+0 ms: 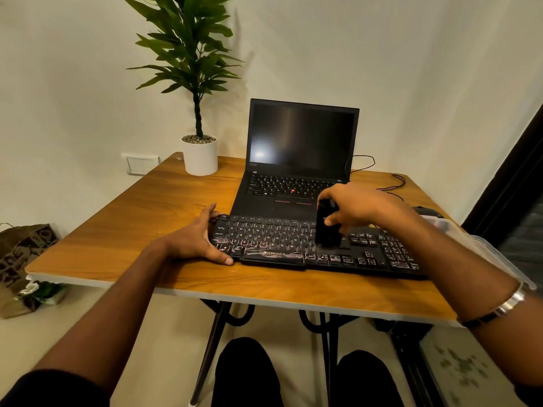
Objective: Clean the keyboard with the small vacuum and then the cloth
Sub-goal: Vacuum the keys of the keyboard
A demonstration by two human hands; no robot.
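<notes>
1. Gripping the small vacuum (325, 227) upright, my right hand (357, 208) hides keys at the keyboard (293, 245) middle; nozzle blurred.
2. My left hand (194, 240), fingers spread, holds nothing and braces the keyboard's 9 o'clock end.
3. Bare desk (132, 230) lies toward 9 o'clock.

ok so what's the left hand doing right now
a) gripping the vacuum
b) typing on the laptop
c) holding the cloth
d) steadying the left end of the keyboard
d: the left hand rests open against the left end of the black keyboard, fingers on its edge, while the right hand holds the small black vacuum upright on the keys.
</notes>
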